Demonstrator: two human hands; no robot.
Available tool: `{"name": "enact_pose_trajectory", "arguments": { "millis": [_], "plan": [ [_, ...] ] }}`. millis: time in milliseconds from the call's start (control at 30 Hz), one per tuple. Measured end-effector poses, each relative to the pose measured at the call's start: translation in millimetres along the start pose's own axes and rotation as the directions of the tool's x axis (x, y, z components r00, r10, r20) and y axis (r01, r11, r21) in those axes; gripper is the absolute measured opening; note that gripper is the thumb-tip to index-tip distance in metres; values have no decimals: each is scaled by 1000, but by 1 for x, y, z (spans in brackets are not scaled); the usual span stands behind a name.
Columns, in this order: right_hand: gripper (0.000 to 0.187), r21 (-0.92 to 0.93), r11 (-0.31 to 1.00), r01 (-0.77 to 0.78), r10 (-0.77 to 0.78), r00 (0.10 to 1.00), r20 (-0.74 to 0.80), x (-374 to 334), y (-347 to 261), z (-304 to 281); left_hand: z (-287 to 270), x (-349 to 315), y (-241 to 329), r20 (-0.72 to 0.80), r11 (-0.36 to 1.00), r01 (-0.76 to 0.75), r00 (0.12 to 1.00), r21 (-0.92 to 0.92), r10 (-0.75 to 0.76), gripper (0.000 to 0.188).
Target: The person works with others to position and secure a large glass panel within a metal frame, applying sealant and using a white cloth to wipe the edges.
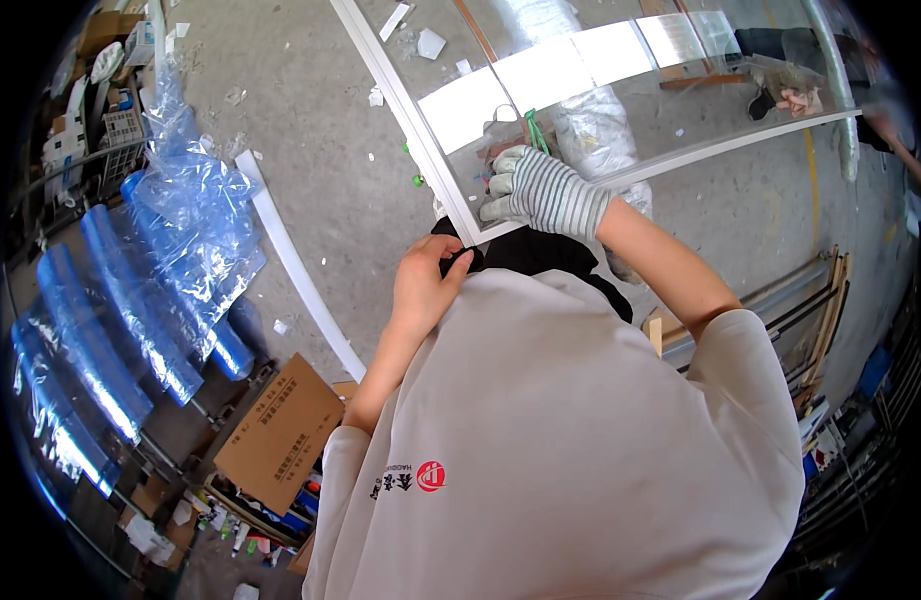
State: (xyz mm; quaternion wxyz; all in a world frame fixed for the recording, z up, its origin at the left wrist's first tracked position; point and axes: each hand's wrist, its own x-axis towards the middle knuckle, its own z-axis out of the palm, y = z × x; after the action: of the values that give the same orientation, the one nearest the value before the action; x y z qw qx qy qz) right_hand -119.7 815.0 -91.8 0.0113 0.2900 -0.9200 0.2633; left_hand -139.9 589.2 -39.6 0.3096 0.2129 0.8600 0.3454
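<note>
A large glass panel in a white frame (pixel 420 130) stands tilted in front of me, its near corner close to my waist. My right hand (pixel 550 195), in a grey-and-white striped glove, reaches over the frame's near rail onto the glass. Its fingers are curled; what they hold, if anything, is hidden. A green strip (pixel 536 132) shows just beyond the knuckles. My bare left hand (pixel 425 285) is beside the frame's corner, thumb and fingers closed around black cloth (pixel 462 262). Whether that cloth is separate from my black trousers, I cannot tell.
Rolls of blue film (pixel 95 325) lie on a rack at left, near a white strip (pixel 295 260) on the concrete floor. Below is a cardboard box (pixel 280 433). A plastic-wrapped bundle (pixel 595 130) shows beyond the glass. Long profiles (pixel 830 310) lie at right. Another person is at far right.
</note>
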Motion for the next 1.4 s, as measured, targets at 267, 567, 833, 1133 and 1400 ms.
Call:
{"name": "enact_pose_trajectory", "arguments": {
  "millis": [267,567,833,1133,1400],
  "plan": [
    [17,-7,994,110,-111,992,-56,8,5,4,3,-4,-3,-2,1000,-9,1000,-19,9,16],
    [11,20,964,265,-266,964,15,3,24,-20,5,-8,-9,-57,999,-10,998,-44,7,17],
    [13,32,993,110,-111,993,46,3,10,-29,8,-11,-11,-48,997,-21,999,-72,17,17],
    [20,-74,993,95,-86,990,114,3,-18,-21,10,-7,-15,-21,998,-22,1000,-63,21,18],
    [13,-79,997,16,-2,983,186,-4,-13,-38,3,-6,-22,-65,994,-25,998,-102,19,17]
  ]
}}
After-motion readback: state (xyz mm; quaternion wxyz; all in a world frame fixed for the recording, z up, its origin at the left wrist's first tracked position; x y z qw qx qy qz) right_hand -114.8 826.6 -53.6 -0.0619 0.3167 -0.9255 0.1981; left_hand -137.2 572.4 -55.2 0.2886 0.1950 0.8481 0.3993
